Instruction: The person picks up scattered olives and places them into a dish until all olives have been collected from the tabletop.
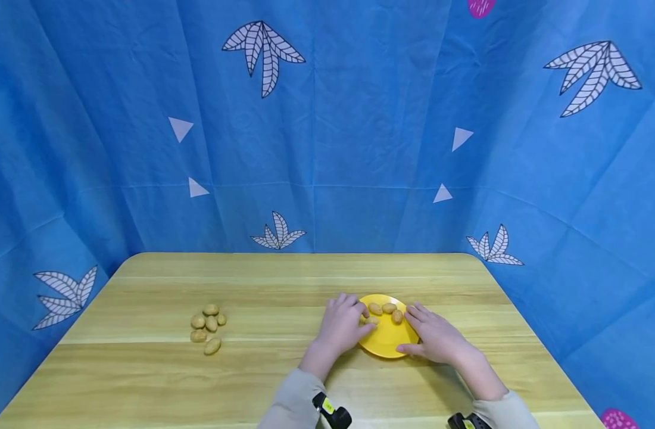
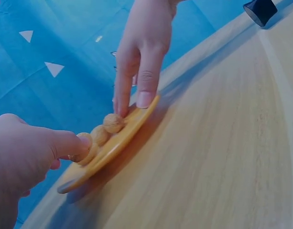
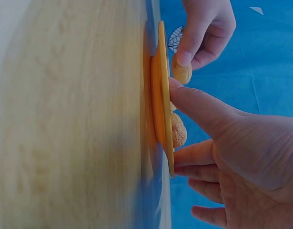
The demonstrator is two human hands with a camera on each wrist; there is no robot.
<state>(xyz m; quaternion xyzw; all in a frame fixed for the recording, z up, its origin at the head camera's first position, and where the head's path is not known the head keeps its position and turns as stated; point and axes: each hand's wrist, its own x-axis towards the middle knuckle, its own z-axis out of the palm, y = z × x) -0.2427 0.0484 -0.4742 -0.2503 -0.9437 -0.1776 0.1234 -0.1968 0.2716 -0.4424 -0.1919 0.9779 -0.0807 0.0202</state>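
A round yellow plate (image 1: 385, 344) lies on the table, right of its middle. My left hand (image 1: 339, 325) is over the plate's left side and pinches a tan walnut (image 3: 182, 72) between thumb and fingers. At the plate's right side, my right hand (image 1: 440, 337) touches the rim with extended fingers and thumb (image 3: 191, 101). On the plate's far half rest a few more walnuts (image 1: 389, 308); one walnut (image 1: 397, 316) sits close to my right fingertips. In the left wrist view, the held walnut (image 2: 83, 143) is partly covered by my thumb.
Several loose walnuts (image 1: 211, 323) are grouped on the left part of the wooden table (image 1: 274, 381). A blue curtain (image 1: 327, 131) with leaf prints hangs behind the table's far edge and along both sides.
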